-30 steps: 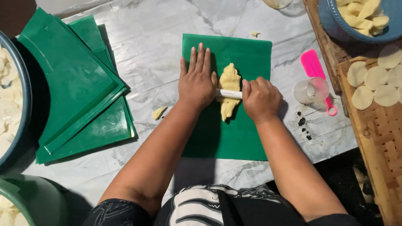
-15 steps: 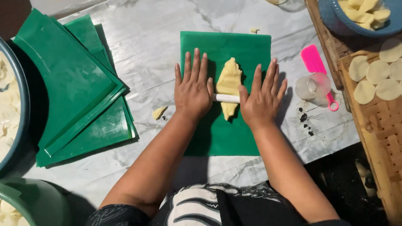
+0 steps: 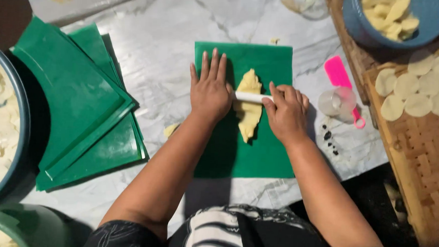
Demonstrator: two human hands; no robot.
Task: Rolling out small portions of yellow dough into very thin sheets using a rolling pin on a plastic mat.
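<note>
A green mat [image 3: 257, 155] lies on the marble-patterned table. On it is an elongated piece of yellow dough [image 3: 248, 112]. A thin white rolling pin [image 3: 250, 97] lies across the dough. My left hand [image 3: 210, 91] rests flat on the pin's left end, fingers straight and together. My right hand [image 3: 285, 111] presses on the pin's right end with fingers curled over it.
Stacked green mats [image 3: 77, 107] lie at left beside a blue bowl [image 3: 18, 105] of pale dough pieces. A pink scraper [image 3: 341, 79] and clear cup [image 3: 336, 101] sit right of the mat. Round dough discs [image 3: 413, 90] lie on a woven tray [image 3: 420, 157]; another blue bowl [image 3: 352, 20] is top right.
Both hands have drawn back toward me with the pin, from flat and spread to my right fingers curled. The dough looks longer than one second ago.
</note>
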